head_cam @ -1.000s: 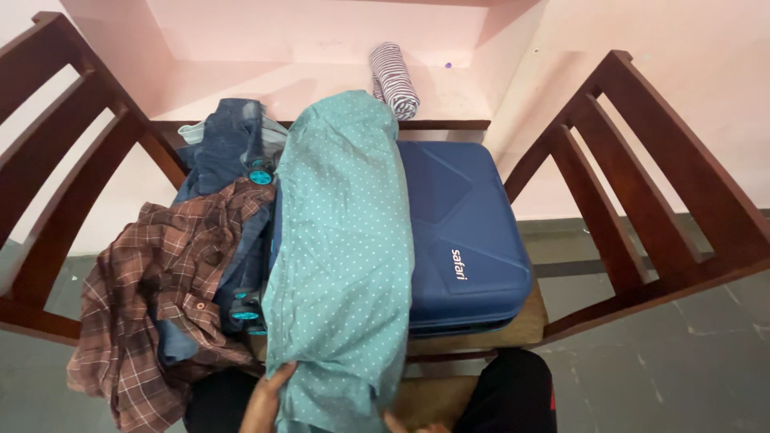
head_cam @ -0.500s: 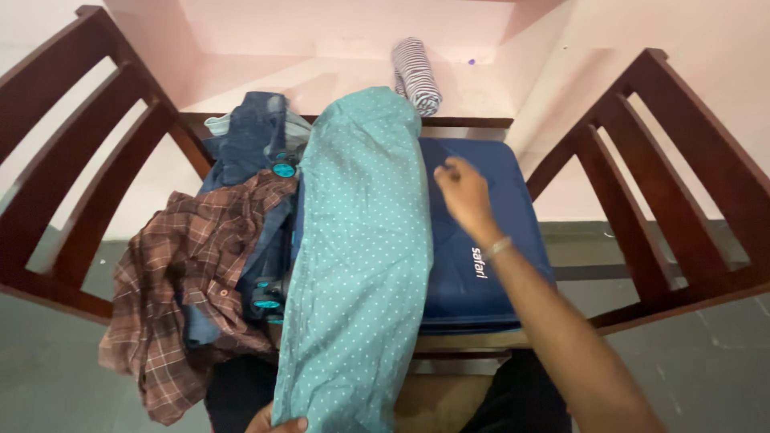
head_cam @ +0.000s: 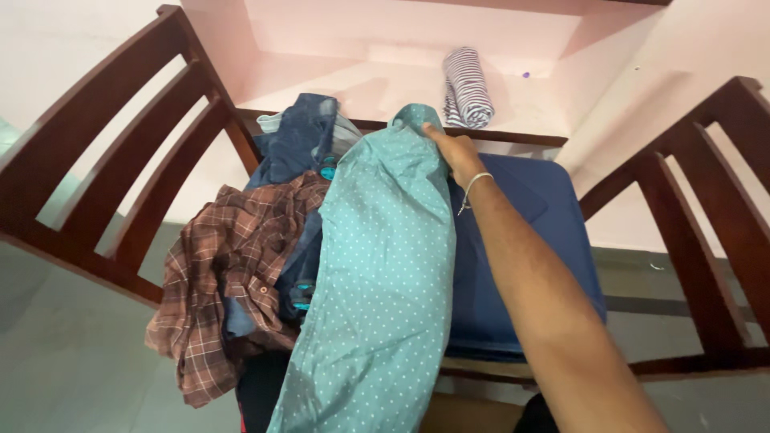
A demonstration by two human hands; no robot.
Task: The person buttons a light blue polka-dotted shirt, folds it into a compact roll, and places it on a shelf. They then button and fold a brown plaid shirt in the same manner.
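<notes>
So the right hand (head_cam: pixel 453 148) is stretched out to the far end of the teal polka-dot garment (head_cam: pixel 385 265), fingers closed on the cloth right at its top edge, with a thin bracelet on the wrist. The left hand isn't in the shot at all, so no telling what it's up to.

The teal garment lies lengthwise, from the near edge of the frame up to the far side, draped over the left part of a blue hard-shell suitcase (head_cam: pixel 553 240). That suitcase sits flat on a wooden seat between two dark wooden chair backs, one on the left (head_cam: pixel 112 160) and one on the right (head_cam: pixel 706 200). Just left of the teal piece there's a heap: a brown plaid shirt (head_cam: pixel 224 281) hanging off the near-left side, and some denim (head_cam: pixel 297 148) bunched up at the far left. On the pink ledge beyond, well apart from the pile, sits a rolled striped cloth (head_cam: pixel 467 88).

My read: this is the grab stage of folding or straightening, with the far end pinched. Bringing that end toward the near side would need a steady grip so the cloth doesn't slide off the slick suitcase or drag the plaid shirt along.
</notes>
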